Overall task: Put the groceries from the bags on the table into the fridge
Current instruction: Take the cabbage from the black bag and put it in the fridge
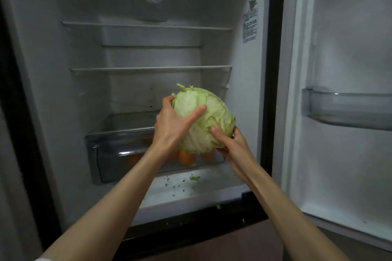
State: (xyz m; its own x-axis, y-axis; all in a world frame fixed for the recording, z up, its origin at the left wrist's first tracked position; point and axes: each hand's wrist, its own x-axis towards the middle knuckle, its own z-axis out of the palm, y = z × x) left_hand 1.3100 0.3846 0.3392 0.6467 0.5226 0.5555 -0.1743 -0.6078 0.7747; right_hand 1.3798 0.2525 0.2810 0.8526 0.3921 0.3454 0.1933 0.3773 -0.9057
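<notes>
A pale green cabbage point(203, 118) is held up in front of the open fridge point(53, 82), above the pulled-out clear crisper drawer point(110, 154). My left hand point(174, 125) grips its left side, thumb across the front and fingers wrapped behind. My right hand point(231, 144) cups it from below on the right, thumb pressed on the leaves. Orange fruits point(186, 158) lie in the drawer, partly hidden behind the cabbage and my arms.
Two glass shelves point(148, 69) above the drawer hold nothing. The fridge door point(350, 154) stands open at the right with a clear door bin point(347, 108). Green leaf scraps point(194, 178) lie on the fridge floor in front of the drawer.
</notes>
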